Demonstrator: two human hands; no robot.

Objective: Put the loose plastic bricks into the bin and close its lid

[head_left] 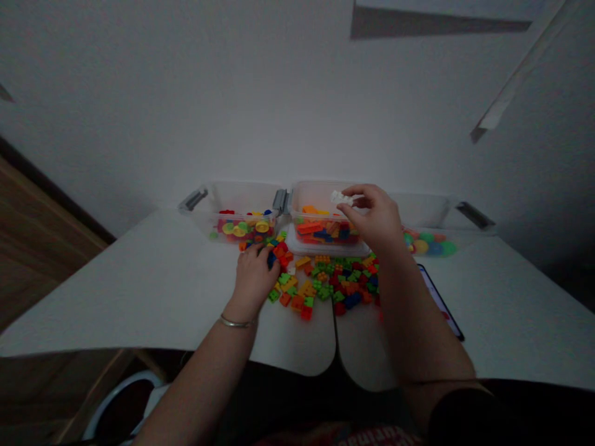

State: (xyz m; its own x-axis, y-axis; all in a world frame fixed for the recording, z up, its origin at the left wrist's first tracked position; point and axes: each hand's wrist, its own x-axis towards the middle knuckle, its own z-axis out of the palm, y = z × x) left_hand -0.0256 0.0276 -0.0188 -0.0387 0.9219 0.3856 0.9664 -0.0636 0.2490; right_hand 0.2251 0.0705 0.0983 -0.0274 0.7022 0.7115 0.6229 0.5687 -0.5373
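Pinches a white block (339, 197) in the right hand (377, 217), by a clear box (310, 193) just beneath. Lays the left hand (253, 275) on bricks (307, 288), grasping or not: cannot tell. Wears, below both hands, a shirt (372, 437) with cut-off lettering.

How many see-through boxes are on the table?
3: the left box, the middle box beside it, and the right box, partly hidden behind the right forearm. I can't see any others.

Phone (442, 303) flat on white tabletop (525, 310); wooden panel (41, 229) far left; pale wall (232, 93) behind.
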